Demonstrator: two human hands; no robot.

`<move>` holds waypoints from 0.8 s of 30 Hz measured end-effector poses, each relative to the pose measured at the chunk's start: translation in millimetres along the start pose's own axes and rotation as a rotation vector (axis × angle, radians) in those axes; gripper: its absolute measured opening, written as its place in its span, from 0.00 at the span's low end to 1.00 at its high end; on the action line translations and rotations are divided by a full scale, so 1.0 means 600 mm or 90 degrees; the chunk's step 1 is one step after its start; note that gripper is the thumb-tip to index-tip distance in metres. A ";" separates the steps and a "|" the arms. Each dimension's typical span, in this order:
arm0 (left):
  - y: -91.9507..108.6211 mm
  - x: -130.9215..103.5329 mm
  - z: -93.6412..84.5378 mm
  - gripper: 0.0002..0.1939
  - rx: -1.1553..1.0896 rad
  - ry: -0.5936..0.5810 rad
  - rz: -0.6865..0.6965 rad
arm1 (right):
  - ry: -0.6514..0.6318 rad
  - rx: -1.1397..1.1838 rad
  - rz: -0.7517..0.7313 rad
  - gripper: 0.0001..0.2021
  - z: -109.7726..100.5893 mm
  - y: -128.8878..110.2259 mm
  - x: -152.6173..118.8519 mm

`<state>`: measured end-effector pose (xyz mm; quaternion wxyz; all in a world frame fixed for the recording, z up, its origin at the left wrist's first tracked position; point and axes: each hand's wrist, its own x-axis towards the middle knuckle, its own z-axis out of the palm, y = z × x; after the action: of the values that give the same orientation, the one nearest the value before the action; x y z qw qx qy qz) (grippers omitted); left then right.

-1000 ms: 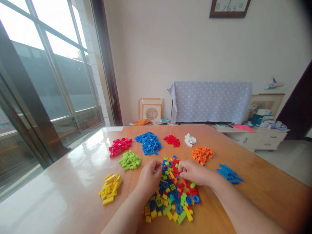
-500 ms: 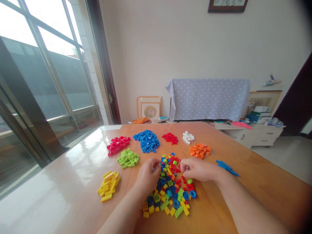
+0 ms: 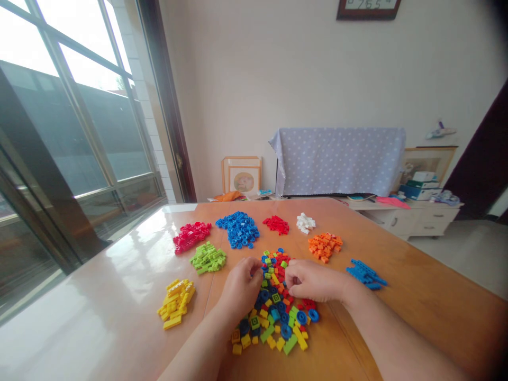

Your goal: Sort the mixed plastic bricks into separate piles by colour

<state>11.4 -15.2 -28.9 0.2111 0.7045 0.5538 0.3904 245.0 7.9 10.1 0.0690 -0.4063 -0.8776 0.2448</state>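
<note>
A mixed pile of toy building bricks [image 3: 273, 338] in yellow, green, red, orange and blue, with blue round pieces among them, lies on the table in front of me. At its left edge is my left hand [image 3: 243, 283], fingers curled with thumb and forefinger close together. My right hand [image 3: 311, 279] reaches over the pile's right side, its fingers bent down onto red pieces. Whatever either hand pinches is hidden by the fingers. Some red bricks [image 3: 309, 304] show just below the right hand.
Single-colour heaps surround the pile: yellow bricks [image 3: 177, 304], lime bricks [image 3: 208, 258], dark pink bricks [image 3: 192, 237], blue pieces [image 3: 239, 230], red bricks [image 3: 277, 225], white bricks [image 3: 305, 223], orange bricks [image 3: 325, 246] and long blue bricks [image 3: 365, 274]. They rest on a glossy wooden table [image 3: 130, 296].
My right hand has shifted a little left and covers more of the mixed pile. More of the long blue bricks shows beyond my right forearm. The left hand stays nearly in place.
</note>
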 end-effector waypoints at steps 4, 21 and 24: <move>0.001 -0.001 0.000 0.08 0.008 0.002 0.004 | 0.071 0.063 0.058 0.02 0.004 0.010 0.004; -0.035 0.022 -0.011 0.09 -0.053 0.045 -0.081 | 0.380 0.379 0.206 0.13 0.009 0.047 0.050; -0.038 0.024 -0.010 0.08 -0.064 0.058 -0.101 | 0.403 0.377 0.256 0.11 0.004 0.045 0.064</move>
<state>-6.1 4.4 -37.0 0.2512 0.6286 0.5965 0.4312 237.2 50.4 -8.0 0.3975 -0.5853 -0.6099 0.3570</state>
